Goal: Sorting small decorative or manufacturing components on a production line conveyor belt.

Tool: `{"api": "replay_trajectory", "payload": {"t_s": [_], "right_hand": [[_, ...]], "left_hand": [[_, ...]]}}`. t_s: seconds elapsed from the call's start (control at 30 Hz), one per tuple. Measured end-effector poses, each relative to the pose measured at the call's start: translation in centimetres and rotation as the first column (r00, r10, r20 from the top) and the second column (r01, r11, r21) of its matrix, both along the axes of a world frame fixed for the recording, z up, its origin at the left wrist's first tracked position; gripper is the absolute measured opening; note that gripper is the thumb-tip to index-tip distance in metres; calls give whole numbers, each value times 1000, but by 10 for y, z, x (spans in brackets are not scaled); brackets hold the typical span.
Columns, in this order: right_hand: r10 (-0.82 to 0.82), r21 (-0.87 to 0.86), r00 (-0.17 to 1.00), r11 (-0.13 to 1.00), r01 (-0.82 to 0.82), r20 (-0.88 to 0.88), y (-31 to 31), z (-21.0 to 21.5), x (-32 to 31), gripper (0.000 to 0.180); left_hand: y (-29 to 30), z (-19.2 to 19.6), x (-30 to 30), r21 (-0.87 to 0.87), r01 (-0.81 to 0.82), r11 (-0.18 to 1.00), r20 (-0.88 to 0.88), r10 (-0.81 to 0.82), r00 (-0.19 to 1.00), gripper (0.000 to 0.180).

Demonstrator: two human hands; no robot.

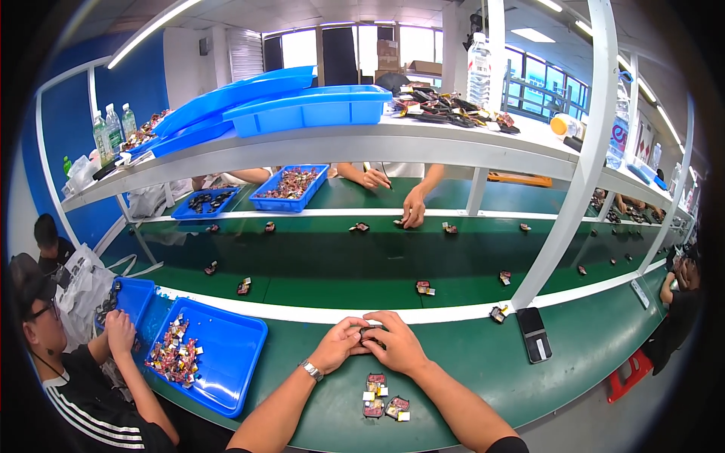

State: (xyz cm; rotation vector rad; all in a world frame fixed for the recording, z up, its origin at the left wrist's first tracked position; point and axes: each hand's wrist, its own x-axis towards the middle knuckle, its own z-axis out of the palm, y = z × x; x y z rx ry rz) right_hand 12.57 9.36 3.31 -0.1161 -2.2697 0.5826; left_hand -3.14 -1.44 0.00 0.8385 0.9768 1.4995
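Inspector: Green bench (483, 362) along a conveyor belt (340, 264). Both hands meet at the front edge; left hand (338, 344) and right hand (399, 343) are closed together around a small dark component (371, 330), mostly hidden by the fingers.

Supervisor: Risks?

Inspector: The part sits close to the bench's white edge strip (302, 313); in my judgement a loosened pinch could drop it onto the belt. Finished-looking pieces (384, 398) lie between the forearms, where a wrist could sweep them. Blue tray (226, 355) stands left, apart.
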Motion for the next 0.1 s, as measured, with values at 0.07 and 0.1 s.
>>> {"api": "replay_trajectory", "payload": {"t_s": [0.07, 0.1], "right_hand": [[12, 14, 1000, 1000, -12, -6, 4, -1, 3, 13], [4, 16, 1000, 1000, -4, -3, 5, -1, 6, 13]], "left_hand": [[2, -1, 1, 18, 16, 1000, 12, -17, 1000, 25], [4, -1, 2, 28, 27, 999, 12, -28, 1000, 26]]}}
